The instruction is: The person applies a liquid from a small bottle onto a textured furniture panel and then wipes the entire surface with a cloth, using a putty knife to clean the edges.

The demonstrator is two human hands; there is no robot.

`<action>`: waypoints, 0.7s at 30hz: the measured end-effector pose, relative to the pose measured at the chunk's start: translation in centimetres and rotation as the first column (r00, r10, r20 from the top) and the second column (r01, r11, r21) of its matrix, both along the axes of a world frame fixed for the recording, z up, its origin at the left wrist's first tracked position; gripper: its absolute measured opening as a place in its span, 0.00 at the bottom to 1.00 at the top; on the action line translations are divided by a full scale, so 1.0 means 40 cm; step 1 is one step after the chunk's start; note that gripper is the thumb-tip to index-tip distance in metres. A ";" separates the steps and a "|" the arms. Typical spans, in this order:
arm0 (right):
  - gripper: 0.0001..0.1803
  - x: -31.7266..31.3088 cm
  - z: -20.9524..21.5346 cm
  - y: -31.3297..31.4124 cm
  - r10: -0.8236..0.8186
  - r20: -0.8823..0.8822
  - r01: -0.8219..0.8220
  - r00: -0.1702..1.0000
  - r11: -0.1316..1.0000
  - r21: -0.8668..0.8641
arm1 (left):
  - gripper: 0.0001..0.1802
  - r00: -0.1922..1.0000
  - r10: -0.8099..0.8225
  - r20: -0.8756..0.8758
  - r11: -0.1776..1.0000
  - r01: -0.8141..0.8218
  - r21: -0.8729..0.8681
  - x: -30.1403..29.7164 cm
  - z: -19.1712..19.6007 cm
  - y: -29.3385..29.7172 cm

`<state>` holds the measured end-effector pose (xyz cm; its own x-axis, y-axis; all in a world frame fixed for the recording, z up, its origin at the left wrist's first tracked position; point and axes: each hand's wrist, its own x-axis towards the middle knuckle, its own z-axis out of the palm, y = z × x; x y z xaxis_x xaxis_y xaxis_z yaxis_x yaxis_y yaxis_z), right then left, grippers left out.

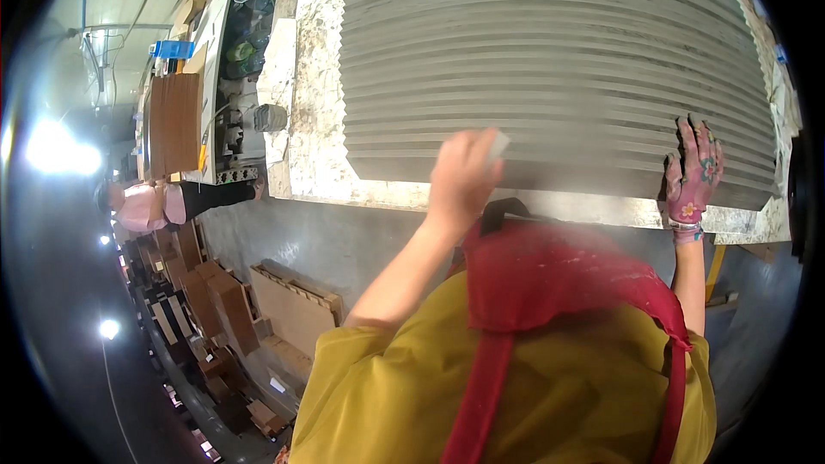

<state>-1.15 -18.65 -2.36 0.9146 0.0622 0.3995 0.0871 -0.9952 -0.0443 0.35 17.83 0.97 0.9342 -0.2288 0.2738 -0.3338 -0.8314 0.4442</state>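
A large grey panel with parallel ridges (516, 69) lies on the work table. My bare left hand (464, 174) is at its near edge, left of the middle. The fingers are closed round a small pale grey piece (498, 144), slightly blurred, and its exact kind is hard to tell. My right hand (694, 167), in a pink glove with a flower pattern, rests flat on the panel's near right part with its fingers stretched out. Between the hands, the near part of the panel looks smeared.
White, stained covering (314, 137) shows on the table round the panel, with a small grey block (271, 118) at its left edge. A left-hand bench holds stacked brown boards (174, 125) and a blue box (172, 49). Another person (150, 206) is beyond. Board stacks (228, 301) stand on the floor.
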 end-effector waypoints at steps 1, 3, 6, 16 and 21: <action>0.27 -0.003 -0.001 -0.007 -0.001 0.007 0.001 1.000 1.000 -0.003 | 0.23 0.999 -0.038 -0.031 0.999 0.037 -0.036 0.005 0.004 -0.020; 0.27 -0.003 0.001 -0.005 -0.002 -0.004 0.002 1.000 1.000 0.016 | 0.23 0.999 -0.009 -0.031 0.998 0.010 0.055 0.005 0.008 0.012; 0.28 -0.010 0.004 -0.010 -0.023 -0.031 0.024 0.999 0.999 0.026 | 0.23 0.993 0.119 0.012 0.957 -0.118 0.266 0.010 0.017 0.161; 0.27 -0.009 0.008 -0.002 -0.078 -0.017 0.078 0.997 0.996 0.034 | 0.21 0.988 0.152 -0.005 0.966 -0.147 0.212 0.000 0.028 0.119; 0.28 -0.013 0.012 -0.004 -0.074 -0.019 0.075 0.997 0.995 0.058 | 0.22 0.985 -0.168 -0.040 0.979 0.171 0.108 0.022 0.028 -0.083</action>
